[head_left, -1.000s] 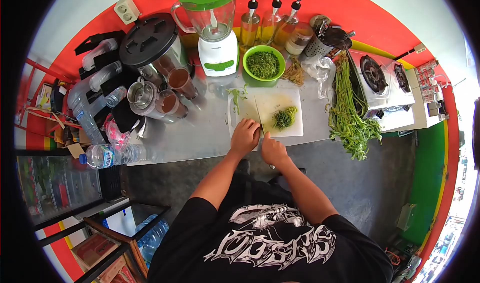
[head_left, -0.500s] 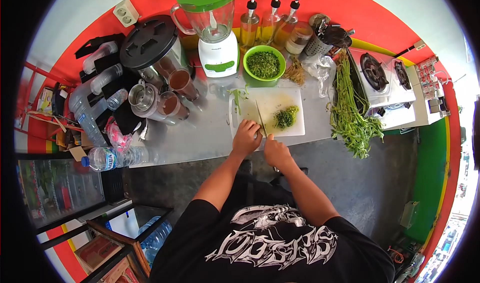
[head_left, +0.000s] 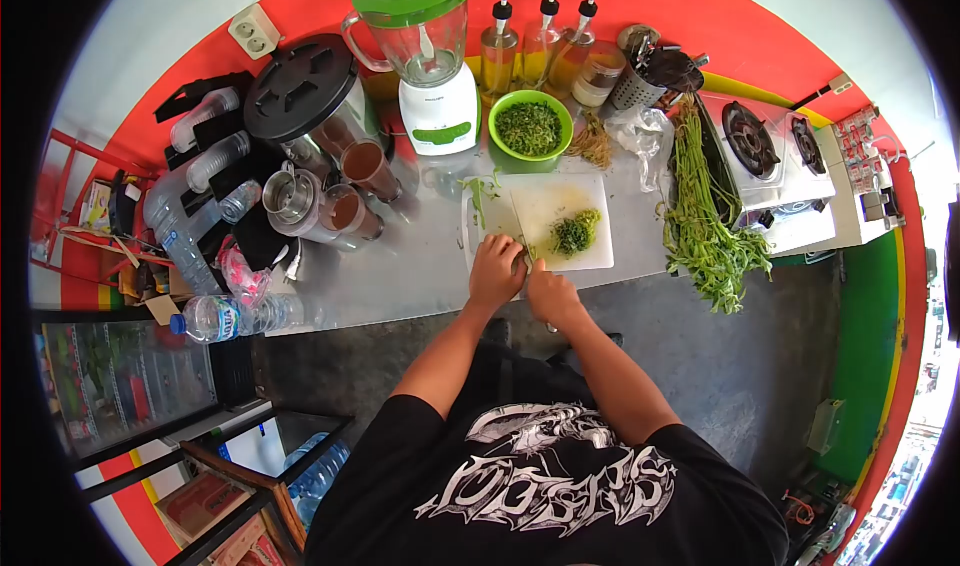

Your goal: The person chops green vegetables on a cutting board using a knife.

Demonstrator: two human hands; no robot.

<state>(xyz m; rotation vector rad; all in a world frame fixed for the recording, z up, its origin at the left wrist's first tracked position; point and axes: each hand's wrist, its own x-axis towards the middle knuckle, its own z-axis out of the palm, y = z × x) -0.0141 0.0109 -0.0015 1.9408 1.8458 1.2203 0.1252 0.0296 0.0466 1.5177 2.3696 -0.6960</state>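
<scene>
A white cutting board [head_left: 588, 191] lies at the front edge of the metal table. My right hand [head_left: 553, 296] is closed around the handle of a knife [head_left: 521, 224], whose thin blade points away across the board. Left of the blade, my left hand [head_left: 497, 269] presses down with bent fingers on leafy greens [head_left: 530, 252], mostly hidden under the fingertips. Right of the knife sits a small heap of chopped greens [head_left: 574, 234]. A few loose sprigs [head_left: 478, 194] lie at the board's far left. Beyond the board stands a green bowl [head_left: 497, 144] full of chopped greens.
A bundle of long-stemmed greens [head_left: 700, 216] hangs over the table edge at right, beside a gas stove [head_left: 790, 188]. Behind the bowl are a blender [head_left: 437, 111] and pump bottles [head_left: 498, 56]. Brown-filled cups [head_left: 368, 169] and a water bottle [head_left: 215, 319] stand at left.
The knife's handle end and my right hand have shifted slightly toward me. My left hand stays beside the blade with only a small finger movement. The whole view has shifted slightly.
</scene>
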